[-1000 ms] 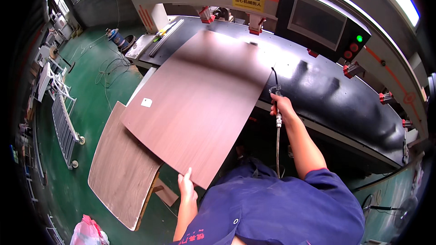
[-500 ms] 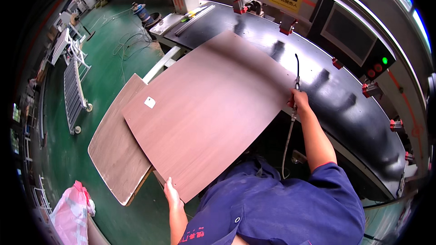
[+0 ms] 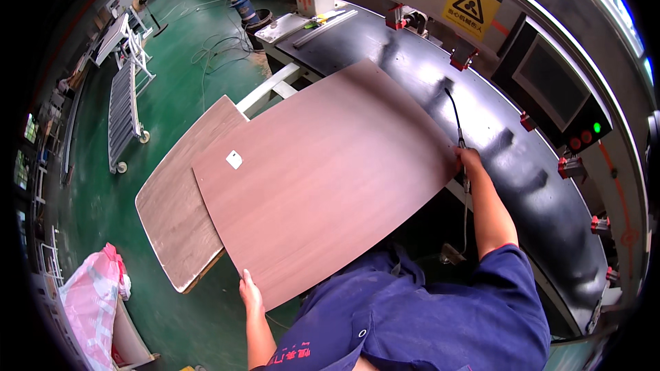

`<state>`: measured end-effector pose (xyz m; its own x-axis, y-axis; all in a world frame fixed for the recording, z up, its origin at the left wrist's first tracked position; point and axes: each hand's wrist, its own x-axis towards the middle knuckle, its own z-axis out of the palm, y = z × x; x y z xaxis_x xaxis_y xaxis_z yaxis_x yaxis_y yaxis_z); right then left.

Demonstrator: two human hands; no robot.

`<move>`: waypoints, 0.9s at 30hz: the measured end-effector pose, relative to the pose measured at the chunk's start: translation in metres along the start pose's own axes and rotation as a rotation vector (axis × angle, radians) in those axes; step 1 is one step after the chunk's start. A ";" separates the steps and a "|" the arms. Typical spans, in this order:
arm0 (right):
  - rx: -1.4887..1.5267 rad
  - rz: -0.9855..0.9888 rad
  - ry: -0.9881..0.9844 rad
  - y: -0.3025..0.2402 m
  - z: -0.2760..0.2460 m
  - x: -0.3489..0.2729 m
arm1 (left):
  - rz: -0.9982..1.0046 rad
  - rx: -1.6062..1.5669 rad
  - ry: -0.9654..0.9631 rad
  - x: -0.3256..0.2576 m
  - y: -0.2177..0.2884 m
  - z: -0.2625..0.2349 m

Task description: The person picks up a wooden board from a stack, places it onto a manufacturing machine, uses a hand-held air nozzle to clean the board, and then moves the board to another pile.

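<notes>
A large reddish-brown wood-grain board (image 3: 323, 185) lies slantwise before me, a small white label (image 3: 234, 159) on its left part. My left hand (image 3: 251, 293) grips its near left corner, thumb on top and fingers underneath, hidden. At the right corner, my right hand (image 3: 469, 159) is closed around an air blow gun (image 3: 463, 141) with a thin black nozzle, and touches the board's edge. The hose (image 3: 465, 223) hangs from the gun. Beneath the board's left end is a worn wooden tabletop (image 3: 180, 206); its far right part overlaps the black machine table (image 3: 347, 45).
The machine's beam carries red clamps (image 3: 462, 57), a control panel (image 3: 550, 79) with a green light and a yellow warning sign (image 3: 473, 4). On the left stand a wheeled roller rack (image 3: 125, 113) and a pink plastic bag (image 3: 96, 295). Hoses (image 3: 223, 48) coil on the green floor.
My view has turned, so the machine appears farther right. The board has drawn back slightly from the machine, both hands still on it. The blow gun's nozzle tilts more to the left.
</notes>
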<state>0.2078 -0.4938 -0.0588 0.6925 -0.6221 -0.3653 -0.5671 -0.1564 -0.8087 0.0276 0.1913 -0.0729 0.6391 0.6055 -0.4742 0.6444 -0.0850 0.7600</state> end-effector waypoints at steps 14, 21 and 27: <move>-0.146 0.028 -0.060 0.027 -0.001 0.012 | -0.062 0.399 0.121 -0.007 0.027 0.004; -0.043 -0.030 0.011 0.066 -0.015 -0.049 | -0.025 0.531 0.162 0.015 0.022 -0.015; 0.061 0.060 0.050 0.099 -0.048 -0.110 | 0.049 0.599 0.242 0.020 0.028 -0.020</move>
<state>0.0538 -0.4778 -0.0762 0.6343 -0.6668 -0.3913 -0.5776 -0.0722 -0.8131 0.0499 0.2170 -0.0520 0.6059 0.7453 -0.2782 0.7843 -0.5012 0.3656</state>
